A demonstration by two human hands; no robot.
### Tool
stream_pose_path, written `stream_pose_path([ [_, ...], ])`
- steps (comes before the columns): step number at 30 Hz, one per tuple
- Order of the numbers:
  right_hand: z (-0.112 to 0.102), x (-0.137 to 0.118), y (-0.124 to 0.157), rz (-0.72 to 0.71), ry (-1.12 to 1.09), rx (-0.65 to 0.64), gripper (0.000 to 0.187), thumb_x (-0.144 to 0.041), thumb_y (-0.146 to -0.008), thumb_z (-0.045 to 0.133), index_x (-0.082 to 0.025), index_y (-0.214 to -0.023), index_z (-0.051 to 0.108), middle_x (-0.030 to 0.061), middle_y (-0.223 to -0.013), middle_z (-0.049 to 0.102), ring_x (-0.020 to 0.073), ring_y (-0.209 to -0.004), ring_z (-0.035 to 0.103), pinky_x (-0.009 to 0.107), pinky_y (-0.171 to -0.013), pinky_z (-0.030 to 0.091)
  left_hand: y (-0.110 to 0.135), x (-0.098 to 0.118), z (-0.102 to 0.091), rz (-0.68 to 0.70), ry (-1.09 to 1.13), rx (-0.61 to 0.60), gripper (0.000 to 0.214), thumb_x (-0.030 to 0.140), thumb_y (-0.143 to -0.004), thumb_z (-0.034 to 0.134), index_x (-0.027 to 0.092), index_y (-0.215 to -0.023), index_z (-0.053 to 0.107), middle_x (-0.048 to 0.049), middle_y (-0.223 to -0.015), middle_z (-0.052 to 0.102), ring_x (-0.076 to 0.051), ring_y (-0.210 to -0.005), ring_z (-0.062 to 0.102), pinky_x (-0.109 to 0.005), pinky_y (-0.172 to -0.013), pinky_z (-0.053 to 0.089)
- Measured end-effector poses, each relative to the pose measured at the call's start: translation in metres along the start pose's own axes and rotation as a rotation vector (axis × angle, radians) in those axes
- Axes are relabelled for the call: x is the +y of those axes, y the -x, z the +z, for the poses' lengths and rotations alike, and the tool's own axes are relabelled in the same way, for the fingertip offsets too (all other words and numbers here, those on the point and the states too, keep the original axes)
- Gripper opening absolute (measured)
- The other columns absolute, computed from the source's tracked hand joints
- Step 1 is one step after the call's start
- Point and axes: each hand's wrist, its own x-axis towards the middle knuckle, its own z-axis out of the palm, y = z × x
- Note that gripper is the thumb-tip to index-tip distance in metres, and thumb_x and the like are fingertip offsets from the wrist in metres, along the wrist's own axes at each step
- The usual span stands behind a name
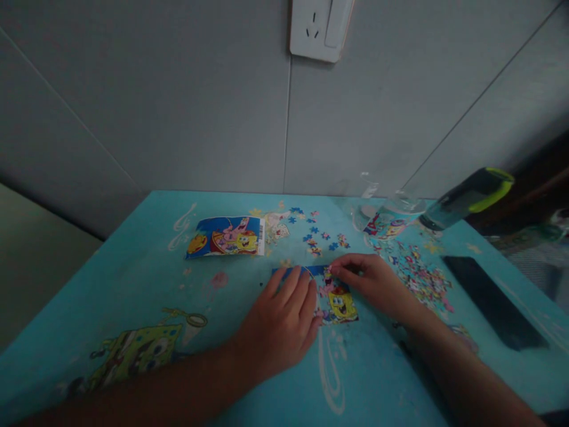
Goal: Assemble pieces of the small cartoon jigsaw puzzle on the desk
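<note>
A small, partly built cartoon puzzle [340,302] lies on the turquoise table [142,279]. My left hand [282,323] rests flat on the puzzle's left part, fingers stretched out and together. My right hand [371,281] sits at the puzzle's upper right edge. Its fingertips are pinched together there, and whether they hold a tiny piece is too small to tell. Loose puzzle pieces [420,276] are scattered to the right of that hand, and a few more pieces [317,237] lie just beyond the puzzle.
A printed picture card [224,236] lies at the back left. A clear plastic container [389,216] lies on its side at the back right, next to a dark bottle with a green cap [469,198]. A black phone [493,302] rests at the right. A wall socket [320,26] is above.
</note>
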Motion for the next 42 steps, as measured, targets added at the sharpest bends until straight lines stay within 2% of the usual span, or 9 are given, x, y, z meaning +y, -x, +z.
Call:
stream_pose_path([
  [5, -0.002, -0.001, 0.001, -0.038, 0.02, 0.003, 0.026, -0.043, -0.095, 0.064, -0.019, -0.089, 0.074, 0.0029, -0.082, 0.073, 0.0148, -0.072, 0.064, 0.026, -0.067, 0.054, 0.002, 0.001, -0.001, -0.002, 0.072, -0.016, 0.045, 0.034, -0.101, 0.048, 0.003, -0.131, 0.062, -0.0215, -0.135, 0.063, -0.037, -0.131, 0.054, -0.057, -0.113, 0.039],
  [9, 0.002, -0.005, 0.002, 0.035, -0.168, 0.009, 0.027, -0.047, -0.09, 0.071, -0.02, -0.093, 0.073, 0.0026, -0.082, 0.073, 0.0145, -0.069, 0.066, 0.027, -0.065, 0.056, -0.002, -0.003, -0.004, -0.031, 0.221, -0.011, 0.044, 0.034, -0.1, 0.051, 0.006, -0.134, 0.059, -0.0182, -0.13, 0.065, -0.035, -0.128, 0.054, -0.056, -0.109, 0.042],
  [12, 0.01, -0.014, 0.005, 0.086, -0.302, -0.005, 0.029, -0.049, -0.085, 0.076, -0.02, -0.09, 0.074, 0.0027, -0.075, 0.073, 0.0144, -0.064, 0.065, 0.026, -0.061, 0.055, -0.011, -0.008, -0.006, -0.182, 0.404, -0.014, 0.04, 0.037, -0.1, 0.054, 0.009, -0.129, 0.06, -0.015, -0.116, 0.068, -0.032, -0.114, 0.059, -0.052, -0.098, 0.048],
  [17, 0.02, -0.022, 0.01, 0.062, -0.396, -0.115, 0.025, -0.047, -0.084, 0.077, -0.021, -0.088, 0.077, 0.0031, -0.078, 0.075, 0.0156, -0.071, 0.067, 0.029, -0.07, 0.056, -0.023, -0.013, -0.008, -0.418, 0.758, 0.037, 0.016, 0.03, -0.103, 0.054, 0.018, -0.097, 0.063, -0.0041, -0.092, 0.067, -0.02, -0.09, 0.063, -0.037, -0.084, 0.05],
  [23, 0.019, -0.017, 0.013, 0.015, -0.182, -0.072, 0.022, -0.043, -0.09, 0.072, -0.022, -0.088, 0.078, 0.0036, -0.086, 0.076, 0.017, -0.075, 0.066, 0.029, -0.069, 0.054, -0.035, -0.026, -0.011, -0.602, 1.101, -0.01, 0.015, 0.03, -0.102, 0.059, 0.018, -0.094, 0.066, 0.0021, -0.085, 0.068, -0.013, -0.077, 0.064, -0.025, -0.071, 0.05],
  [25, 0.017, -0.016, 0.013, -0.004, -0.117, -0.044, 0.022, -0.043, -0.091, 0.071, -0.023, -0.095, 0.079, 0.0042, -0.091, 0.076, 0.0182, -0.079, 0.067, 0.03, -0.07, 0.054, -0.037, -0.034, -0.011, -0.573, 1.097, -0.04, 0.015, 0.026, -0.102, 0.058, 0.018, -0.098, 0.069, 0.001, -0.089, 0.071, -0.014, -0.083, 0.067, -0.026, -0.075, 0.051],
  [30, 0.016, -0.019, 0.011, -0.037, -0.2, -0.008, 0.03, -0.043, -0.092, 0.071, -0.023, -0.114, 0.074, 0.005, -0.091, 0.075, 0.017, -0.076, 0.066, 0.029, -0.066, 0.053, -0.037, -0.042, -0.006, -0.447, 1.003, -0.062, 0.019, 0.021, -0.102, 0.057, 0.02, -0.11, 0.074, -0.0039, -0.107, 0.075, -0.018, -0.1, 0.07, -0.034, -0.092, 0.054],
  [37, 0.022, -0.023, 0.008, -0.038, -0.233, -0.04, 0.037, -0.035, -0.088, 0.074, -0.022, -0.122, 0.07, 0.0012, -0.079, 0.071, 0.0139, -0.067, 0.062, 0.025, -0.058, 0.049, -0.036, -0.034, -0.002, -0.467, 1.013, -0.086, 0.021, 0.025, -0.101, 0.059, 0.018, -0.121, 0.064, -0.0006, -0.091, 0.074, -0.015, -0.081, 0.071, -0.028, -0.074, 0.055],
  [42, 0.008, -0.01, 0.005, -0.015, -0.131, 0.032, 0.035, -0.039, -0.09, 0.066, -0.021, -0.119, 0.075, 0.0021, -0.079, 0.072, 0.0161, -0.067, 0.067, 0.029, -0.058, 0.056, -0.031, -0.042, 0.004, -0.245, 0.592, 0.031, 0.021, 0.023, -0.104, 0.054, 0.017, -0.121, 0.063, -0.008, -0.109, 0.071, -0.022, -0.104, 0.065, -0.042, -0.094, 0.052],
])
